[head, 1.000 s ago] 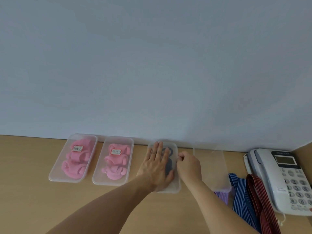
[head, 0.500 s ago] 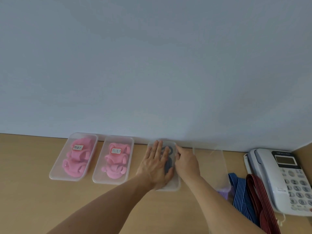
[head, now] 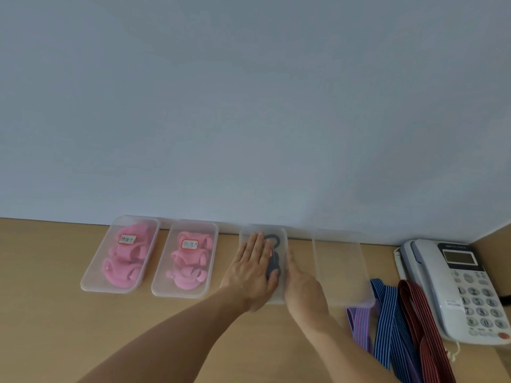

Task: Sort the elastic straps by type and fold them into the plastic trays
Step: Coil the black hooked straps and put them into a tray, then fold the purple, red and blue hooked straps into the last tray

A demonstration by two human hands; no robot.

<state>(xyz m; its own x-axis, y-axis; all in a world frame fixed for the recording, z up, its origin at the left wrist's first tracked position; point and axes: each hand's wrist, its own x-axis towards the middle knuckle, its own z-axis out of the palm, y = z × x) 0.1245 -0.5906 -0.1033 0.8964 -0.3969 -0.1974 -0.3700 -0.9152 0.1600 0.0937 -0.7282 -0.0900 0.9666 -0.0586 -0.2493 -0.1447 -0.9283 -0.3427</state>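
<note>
Right hand [head: 302, 294] now flat beside dark-strap tray [head: 278, 295]

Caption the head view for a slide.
Left hand flat on the tray with the dark strap, right hand at its edge; pink straps in two trays, striped straps loose.

The left hand [head: 251, 272] is covering half the dark strap [head: 276, 265]; striped straps [head: 387, 313] are running off the bottom edge.
</note>
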